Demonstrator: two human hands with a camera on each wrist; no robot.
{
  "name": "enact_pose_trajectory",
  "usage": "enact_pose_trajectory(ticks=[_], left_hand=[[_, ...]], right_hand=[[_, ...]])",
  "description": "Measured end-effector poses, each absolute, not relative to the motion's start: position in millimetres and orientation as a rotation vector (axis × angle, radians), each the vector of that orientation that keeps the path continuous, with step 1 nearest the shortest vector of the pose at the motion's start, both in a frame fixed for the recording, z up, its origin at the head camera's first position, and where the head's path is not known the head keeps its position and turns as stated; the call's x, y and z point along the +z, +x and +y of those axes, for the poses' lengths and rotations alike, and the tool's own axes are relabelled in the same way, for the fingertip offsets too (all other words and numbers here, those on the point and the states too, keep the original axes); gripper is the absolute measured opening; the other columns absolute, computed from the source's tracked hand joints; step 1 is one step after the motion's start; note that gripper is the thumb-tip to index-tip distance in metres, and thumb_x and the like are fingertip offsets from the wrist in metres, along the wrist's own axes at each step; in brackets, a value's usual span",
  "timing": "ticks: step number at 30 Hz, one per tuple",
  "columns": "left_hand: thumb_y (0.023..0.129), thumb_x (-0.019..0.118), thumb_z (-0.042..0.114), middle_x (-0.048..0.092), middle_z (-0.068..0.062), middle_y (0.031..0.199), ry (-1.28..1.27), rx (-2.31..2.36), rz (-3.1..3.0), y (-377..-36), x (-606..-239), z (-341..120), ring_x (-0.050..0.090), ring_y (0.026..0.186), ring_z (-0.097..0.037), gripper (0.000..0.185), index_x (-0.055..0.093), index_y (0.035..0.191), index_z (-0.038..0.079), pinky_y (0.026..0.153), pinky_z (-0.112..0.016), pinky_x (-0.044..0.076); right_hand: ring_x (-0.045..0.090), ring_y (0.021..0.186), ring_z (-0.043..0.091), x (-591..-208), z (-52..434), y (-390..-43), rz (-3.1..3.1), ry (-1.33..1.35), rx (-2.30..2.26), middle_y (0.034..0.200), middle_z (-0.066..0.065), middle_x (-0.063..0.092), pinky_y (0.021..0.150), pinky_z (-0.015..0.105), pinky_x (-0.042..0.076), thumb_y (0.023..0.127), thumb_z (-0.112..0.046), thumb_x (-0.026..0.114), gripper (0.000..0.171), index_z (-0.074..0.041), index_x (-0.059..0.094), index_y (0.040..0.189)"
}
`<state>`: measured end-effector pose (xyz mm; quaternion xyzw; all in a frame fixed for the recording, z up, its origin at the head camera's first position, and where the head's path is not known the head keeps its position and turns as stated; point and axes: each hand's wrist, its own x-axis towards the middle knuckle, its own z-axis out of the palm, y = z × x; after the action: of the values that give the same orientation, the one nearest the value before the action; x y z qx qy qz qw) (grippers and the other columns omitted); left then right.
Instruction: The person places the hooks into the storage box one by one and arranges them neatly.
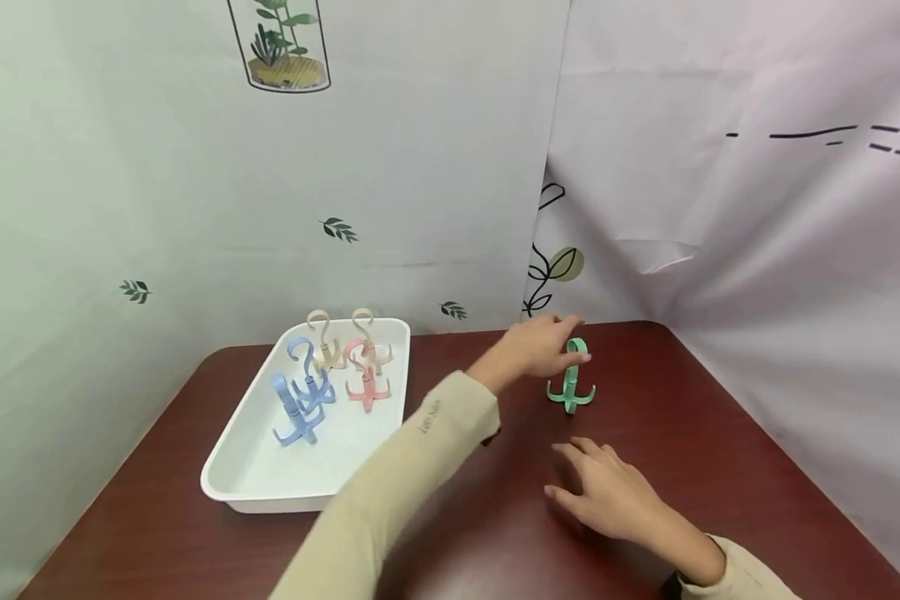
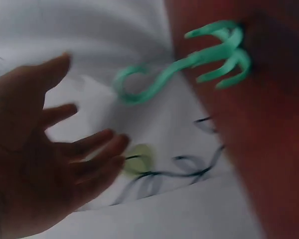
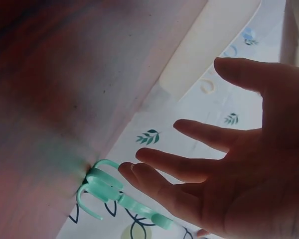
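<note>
A green multi-prong hook hanger (image 1: 571, 388) stands upright on its prongs on the dark red table. My left hand (image 1: 540, 346) reaches beside its curved top, fingers spread. The left wrist view has a gap between that hand (image 2: 55, 144) and the green hanger (image 2: 214, 54), and nothing is held. Closer to me, my right hand (image 1: 607, 492) is low over the table with relaxed, parted fingers. It grips nothing in the right wrist view, where the green hanger (image 3: 103, 186) appears beyond the fingertips; whether this hand touches the tabletop I cannot tell.
To the left, a white tray (image 1: 217, 467) holds two blue hangers (image 1: 296, 417), a pink hanger (image 1: 367, 385) and two beige hangers (image 1: 328, 354). Pale printed cloth (image 1: 435, 167) hangs behind and to the right of the table (image 1: 495, 533).
</note>
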<state>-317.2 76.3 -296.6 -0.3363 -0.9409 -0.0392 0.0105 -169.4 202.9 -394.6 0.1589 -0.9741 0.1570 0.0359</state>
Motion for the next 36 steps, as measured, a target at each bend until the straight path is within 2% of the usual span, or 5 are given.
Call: enact_pose_trajectory(ticks=[8, 16, 20, 30, 36], left_hand=[[0.099, 0.055, 0.049, 0.062, 0.009, 0.129, -0.93, -0.349, -2.847, -328, -336, 95, 0.064, 0.102, -0.011, 0.042, 0.058, 0.136, 0.03, 0.075, -0.03, 0.052], [0.101, 0.053, 0.045, 0.054, 0.006, 0.138, -0.946, -0.255, -2.866, -325, -336, 100, 0.057, 0.117, -0.011, 0.04, 0.057, 0.139, 0.031, 0.081, -0.028, 0.052], [0.101, 0.055, 0.041, 0.058, 0.003, 0.13, -0.996, -0.202, -2.8, -316, -324, 90, 0.059, 0.109, -0.01, 0.038, 0.059, 0.136, 0.026, 0.077, -0.024, 0.051], [0.092, 0.069, 0.025, 0.063, -0.01, 0.113, -0.908, -0.399, -2.597, -271, -258, -41, 0.062, 0.097, -0.023, 0.026, 0.07, 0.115, 0.013, 0.079, -0.035, 0.053], [0.085, 0.068, 0.02, 0.064, -0.01, 0.098, -0.705, -0.395, -2.651, -241, -251, -119, 0.062, 0.086, -0.026, 0.018, 0.074, 0.1, 0.012, 0.066, -0.039, 0.052]], right_hand=[[0.06, 0.107, 0.039, -398, 199, -163, -2.982, 0.491, 0.477, 0.131, 0.015, 0.059, 0.065, 0.048, 0.053, 0.084, -0.041, 0.076, 0.055, -0.01, 0.064, 0.128], [0.059, 0.108, 0.039, -399, 204, -159, -2.972, 0.471, 0.475, 0.131, 0.015, 0.059, 0.065, 0.049, 0.053, 0.084, -0.042, 0.076, 0.054, -0.012, 0.064, 0.128], [0.059, 0.107, 0.039, -401, 205, -160, -2.988, 0.47, 0.494, 0.131, 0.016, 0.058, 0.065, 0.05, 0.052, 0.084, -0.045, 0.075, 0.056, -0.013, 0.063, 0.129], [0.059, 0.106, 0.04, -400, 201, -166, -2.953, 0.51, 0.466, 0.13, 0.017, 0.059, 0.061, 0.048, 0.052, 0.085, -0.044, 0.075, 0.057, -0.01, 0.063, 0.129], [0.059, 0.107, 0.04, -400, 198, -166, -2.93, 0.53, 0.463, 0.13, 0.018, 0.059, 0.062, 0.049, 0.052, 0.085, -0.044, 0.075, 0.057, -0.011, 0.063, 0.129]])
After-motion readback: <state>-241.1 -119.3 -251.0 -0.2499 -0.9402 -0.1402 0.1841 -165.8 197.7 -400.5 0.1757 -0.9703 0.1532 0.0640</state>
